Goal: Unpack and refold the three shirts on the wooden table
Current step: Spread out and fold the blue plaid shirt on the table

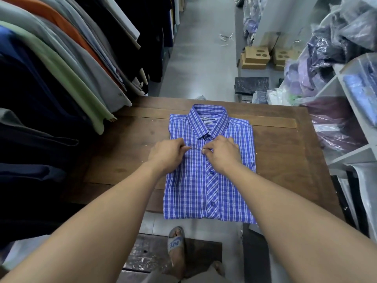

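Our left forearm and right forearm are bare; at bottom centre we wear a grey slide, lettered NIKE, seemingly blue.

- Floor: smooth pale grey floor, forming an aisle beyond the table.
- Centre: dark brown wooden table with a panelled, scuffed top.
- Left: row of hanging garments in orange, pale green, grey, navy and black; the nearest sleeves overhang the table's left edge.
- Right: white shelving unit, its compartments packed with clear plastic-wrapped garments in purple, blue and maroon.
- Far right of aisle: brown cardboard boxes with oval cut-outs, stacked on the floor.
- Just past the table: black plastic packet.
- Light: even and cool.
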`<action>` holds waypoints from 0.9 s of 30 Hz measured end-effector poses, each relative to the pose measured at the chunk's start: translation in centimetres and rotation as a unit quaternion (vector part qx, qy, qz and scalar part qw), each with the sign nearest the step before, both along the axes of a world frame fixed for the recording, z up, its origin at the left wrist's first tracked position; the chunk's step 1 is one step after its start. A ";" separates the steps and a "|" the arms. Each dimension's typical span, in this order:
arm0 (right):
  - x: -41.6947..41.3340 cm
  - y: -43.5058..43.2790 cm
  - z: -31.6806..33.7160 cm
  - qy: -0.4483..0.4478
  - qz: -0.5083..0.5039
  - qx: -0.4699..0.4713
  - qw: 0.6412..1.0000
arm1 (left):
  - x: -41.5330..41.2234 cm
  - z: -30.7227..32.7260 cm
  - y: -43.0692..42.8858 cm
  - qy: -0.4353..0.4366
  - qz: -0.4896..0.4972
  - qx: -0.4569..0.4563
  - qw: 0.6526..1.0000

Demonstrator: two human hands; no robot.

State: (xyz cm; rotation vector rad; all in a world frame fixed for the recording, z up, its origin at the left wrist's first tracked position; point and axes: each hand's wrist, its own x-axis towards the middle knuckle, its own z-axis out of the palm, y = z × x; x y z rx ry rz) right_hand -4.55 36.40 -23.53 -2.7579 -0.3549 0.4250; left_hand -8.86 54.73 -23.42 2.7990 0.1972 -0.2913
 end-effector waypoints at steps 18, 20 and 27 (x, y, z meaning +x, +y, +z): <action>-0.2 -0.6 0.0 -0.006 -0.015 -0.004 1.000 | 0.4 0.6 -1.7 -0.027 0.019 -0.050 0.998; -0.2 -0.9 -0.1 -0.006 -0.016 -0.008 1.000 | 0.2 0.3 -1.5 -0.010 0.032 -0.028 0.999; -0.2 -2.0 -0.9 0.044 -0.019 0.076 0.996 | 0.0 -0.1 -1.6 -0.028 0.107 -0.129 0.986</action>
